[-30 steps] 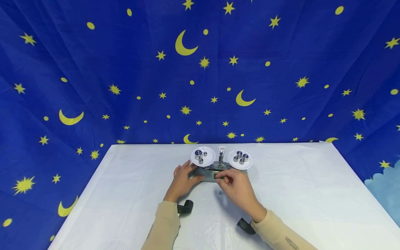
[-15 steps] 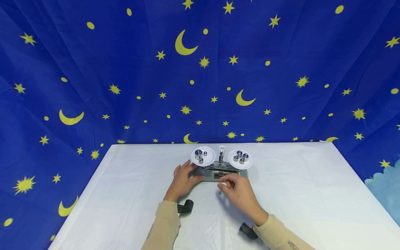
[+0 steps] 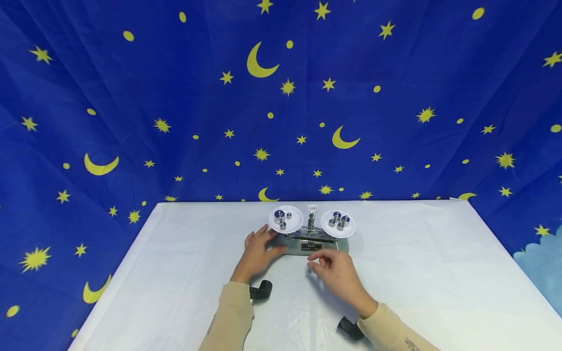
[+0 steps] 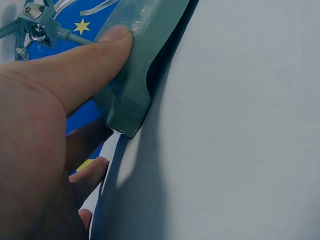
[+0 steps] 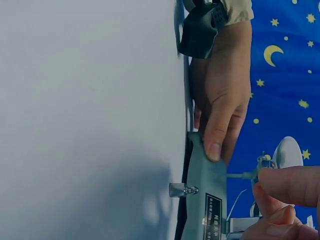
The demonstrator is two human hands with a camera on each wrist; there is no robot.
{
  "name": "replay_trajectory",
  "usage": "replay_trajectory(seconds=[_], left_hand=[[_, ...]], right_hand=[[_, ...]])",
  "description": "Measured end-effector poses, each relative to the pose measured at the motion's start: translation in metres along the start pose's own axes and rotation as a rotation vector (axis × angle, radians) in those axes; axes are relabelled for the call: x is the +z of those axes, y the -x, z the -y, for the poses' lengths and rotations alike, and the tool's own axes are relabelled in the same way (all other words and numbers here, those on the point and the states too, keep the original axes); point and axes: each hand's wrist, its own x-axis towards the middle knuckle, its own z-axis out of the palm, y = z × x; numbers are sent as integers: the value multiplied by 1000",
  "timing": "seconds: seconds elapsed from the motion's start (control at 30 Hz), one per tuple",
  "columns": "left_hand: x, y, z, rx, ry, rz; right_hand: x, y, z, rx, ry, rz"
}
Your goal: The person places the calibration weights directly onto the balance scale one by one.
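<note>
A grey-green balance scale (image 3: 295, 247) stands at the far middle of the table. Three metal weights (image 3: 279, 217) sit on its left white pan (image 3: 295, 227), several more (image 3: 337, 216) on the right pan (image 3: 326, 229). My left hand (image 3: 256, 254) grips the left end of the base, with the thumb on its front, as the left wrist view shows. In front of the nameplate (image 3: 311, 247), my right hand (image 3: 340, 273) hovers with loosely bent fingers, thumb and index tips close together and nothing visible between them. A small metal weight (image 5: 178, 190) stands on the table, just below those fingertips in the head view.
A white cover lies over the table (image 3: 439, 273). Behind it hangs a blue curtain (image 3: 197, 97) with yellow moons and stars. Black wrist devices (image 3: 262, 290) stick out beside both beige sleeves (image 3: 230, 312).
My right hand has drawn back from the scale's front toward me, uncovering the nameplate, and its fingertips are now over the small weight. My left hand stays on the base.
</note>
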Motion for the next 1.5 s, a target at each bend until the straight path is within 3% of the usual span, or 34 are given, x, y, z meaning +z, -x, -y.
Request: replay_trajectory(seconds=[0.63,1.5], left_hand=[[-1,-1,-1,-26,11,17],[-1,-1,0,-22,15,17]], right_hand=[[4,-2,-15,141,-83,64],[6,-3,-27,155,-76,128]])
